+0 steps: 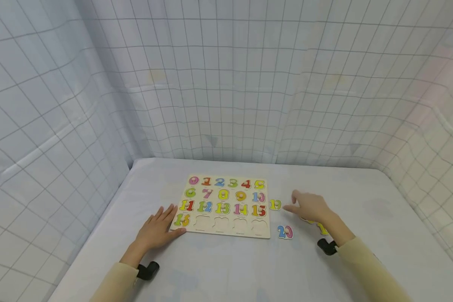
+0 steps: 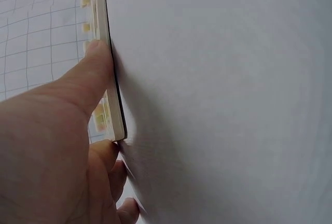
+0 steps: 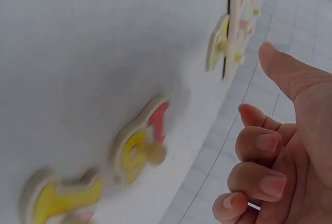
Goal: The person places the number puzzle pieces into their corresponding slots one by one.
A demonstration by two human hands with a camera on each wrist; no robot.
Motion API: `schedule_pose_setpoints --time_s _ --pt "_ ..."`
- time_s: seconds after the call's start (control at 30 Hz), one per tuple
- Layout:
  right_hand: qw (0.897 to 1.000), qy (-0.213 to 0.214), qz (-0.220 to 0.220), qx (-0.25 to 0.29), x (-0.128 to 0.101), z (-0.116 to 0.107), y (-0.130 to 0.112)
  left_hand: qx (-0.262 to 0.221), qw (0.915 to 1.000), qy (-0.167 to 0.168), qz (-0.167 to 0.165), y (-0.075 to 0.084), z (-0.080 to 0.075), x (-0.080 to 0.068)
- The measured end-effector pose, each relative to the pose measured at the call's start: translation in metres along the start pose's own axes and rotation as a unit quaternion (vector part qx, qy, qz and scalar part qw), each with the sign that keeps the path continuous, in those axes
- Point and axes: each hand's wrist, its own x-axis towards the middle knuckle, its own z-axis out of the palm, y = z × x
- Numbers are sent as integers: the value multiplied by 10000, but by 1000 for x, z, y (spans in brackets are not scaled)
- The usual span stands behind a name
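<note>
On a table [image 1: 226, 268] covered in pale grey cloth lies a flat wooden number puzzle board [image 1: 226, 206], cream in colour, with bright numeral pieces set into it. Its readable rows run 0 to 5, then 6 to 10, then 11 to 15, with 16 alone at the start of the bottom row; four cut-outs beside the 16 are unfilled.

At the board's near left corner rests the left hand [image 1: 156, 231], fingers straight and spread flat on the cloth, nothing grasped; in the left wrist view its thumb [image 2: 96, 73] presses against the board's thin edge [image 2: 111, 79].

Just off the board's right edge hovers the right hand [image 1: 309, 207], its grip released and holding nothing, the index finger stretched toward the board and the other fingers loosely curled, as the right wrist view shows. Directly ahead of that fingertip, near it, lies a loose yellow-green piece reading 19 [image 1: 275, 204]. Below the hand, toward the person, lies a loose blue and pink piece reading 20 [image 1: 285, 232]. Partly hidden under the wrist is another yellow piece [image 1: 322, 228], its number unreadable.

White gridded fabric walls [image 1: 226, 84] surround the table.
</note>
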Motion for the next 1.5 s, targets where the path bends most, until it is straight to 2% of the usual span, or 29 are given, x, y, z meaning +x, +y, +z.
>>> schedule_pose_setpoints --time_s 0.17,0.37,0.7,0.97,1.13,1.3,1.4,1.5 --pt "9998 -60 173 93 -30 -3 37 7 10000 -14 -34 0 -1 -1" --pt "9991 -139 384 109 -57 0 63 8 10000 17 -13 -1 -2 -1" --pt "9997 -70 120 202 -70 11 74 -12 10000 23 32 -3 -1 2" --pt "9999 70 -123 -5 -70 14 75 33 10000 14 15 -1 -3 1" --pt "9985 431 -328 -36 -68 6 61 36 10000 19 21 -3 -1 1" --pt "9943 799 -677 -171 -56 4 30 3 10000 38 21 -4 0 2" --pt "9929 802 -798 -361 -43 11 8 -32 10000 21 46 -4 1 2" --pt "9941 600 -789 -451 -28 21 -18 -43 10000 1 50 -4 3 2"
